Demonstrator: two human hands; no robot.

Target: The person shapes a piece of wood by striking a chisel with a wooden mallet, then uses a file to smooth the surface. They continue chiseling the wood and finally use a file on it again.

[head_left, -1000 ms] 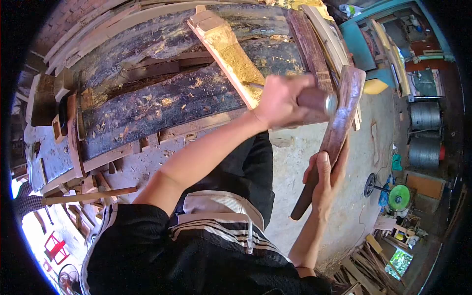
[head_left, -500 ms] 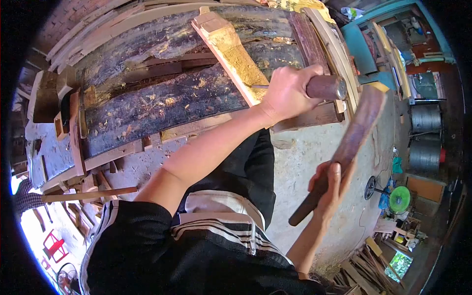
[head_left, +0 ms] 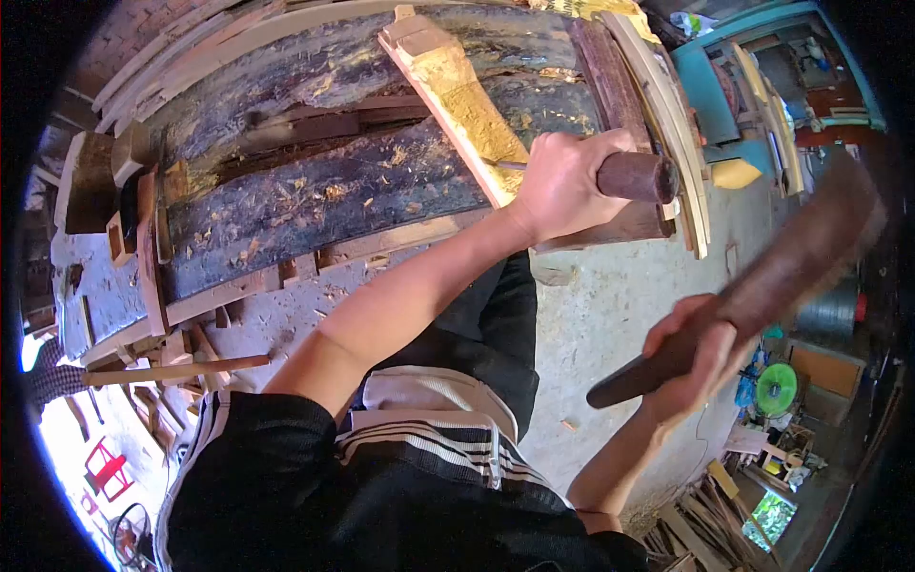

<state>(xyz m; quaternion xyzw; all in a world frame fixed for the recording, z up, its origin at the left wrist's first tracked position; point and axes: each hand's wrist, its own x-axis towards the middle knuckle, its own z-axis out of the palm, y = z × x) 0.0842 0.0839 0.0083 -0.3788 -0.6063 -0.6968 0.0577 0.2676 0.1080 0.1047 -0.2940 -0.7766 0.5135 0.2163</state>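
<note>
My left hand (head_left: 570, 187) is wrapped round the dark, thick handle of a chisel (head_left: 640, 178). Its thin metal blade shows past my fist and meets the edge of a pale wooden board (head_left: 477, 119), whose upper face is carved. Lower right, my right hand (head_left: 701, 357) grips a dark wooden mallet (head_left: 796, 253) by its narrow end. The mallet's broad head, slightly blurred, points up and right, well apart from the chisel handle.
The board lies across dark, rough slabs (head_left: 315, 214) strewn with wood chips. Long planks (head_left: 624, 95) lie to the right of it. A green fan (head_left: 775, 386) and scrap wood (head_left: 710, 520) stand at the right; a red stool (head_left: 108, 469) is lower left.
My right hand has swung the mallet away to the right, farther from the chisel handle. My left hand and the chisel stay almost still against the board; the view has shifted slightly.
</note>
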